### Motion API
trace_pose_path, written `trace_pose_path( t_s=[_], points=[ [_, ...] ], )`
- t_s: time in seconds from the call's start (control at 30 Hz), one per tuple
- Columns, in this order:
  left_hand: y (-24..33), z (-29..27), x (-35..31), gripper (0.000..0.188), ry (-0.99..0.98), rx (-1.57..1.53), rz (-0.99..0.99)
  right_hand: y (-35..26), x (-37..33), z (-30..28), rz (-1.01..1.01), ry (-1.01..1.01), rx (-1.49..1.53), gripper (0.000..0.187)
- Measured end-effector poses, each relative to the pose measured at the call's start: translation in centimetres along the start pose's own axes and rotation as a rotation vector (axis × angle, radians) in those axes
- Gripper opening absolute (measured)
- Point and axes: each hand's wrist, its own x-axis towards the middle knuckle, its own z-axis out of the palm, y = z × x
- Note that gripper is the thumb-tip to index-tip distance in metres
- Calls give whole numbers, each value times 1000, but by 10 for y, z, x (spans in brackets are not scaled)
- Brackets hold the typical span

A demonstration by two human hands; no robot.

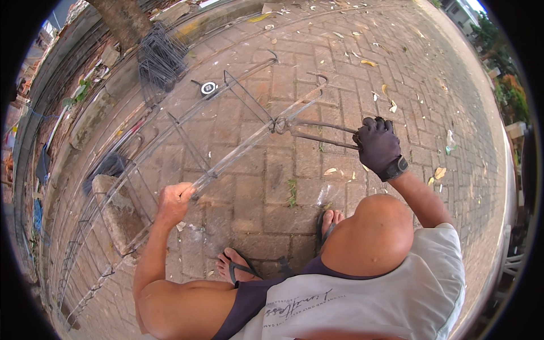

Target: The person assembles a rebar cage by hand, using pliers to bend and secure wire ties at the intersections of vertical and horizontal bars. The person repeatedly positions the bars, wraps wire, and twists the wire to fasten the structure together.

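Note:
My right hand (pixel 381 144), in a dark glove, is closed round the two long handles of a pair of pincers (pixel 281 125). The jaws sit at a corner of a square stirrup (pixel 249 97), where it meets a long steel bar of a rebar cage (pixel 241 148). Whether wire lies between the jaws is too small to tell. Bare and closed, my left hand (pixel 174 203) grips the same near bar of the cage, further to the left. The bars' far ends are bent into hooks.
A concrete block (pixel 116 209) lies under the cage at the left. Beyond the cage are a round tape measure (pixel 208 88) and a pile of stirrups (pixel 161 56) by a tree trunk (pixel 122 22). Dry leaves are scattered over the brick paving (pixel 351 209).

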Motion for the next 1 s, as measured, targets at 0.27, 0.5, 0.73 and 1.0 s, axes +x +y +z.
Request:
trace_pose_path(
  t_s=[0.27,0.5,0.73,1.0],
  points=[
    [-2,1,-2,20,17,-79,2,15,9,5,-45,76,52,16],
    [0,-1,-1,20,17,-14,26,0,-6,-11,80,-105,156,23],
    [1,0,1,24,33,-74,31,-13,-18,1,207,-448,532,37],
    [7,-1,1,21,33,-53,-3,-20,-33,36,280,-733,1184,39]
  ],
)
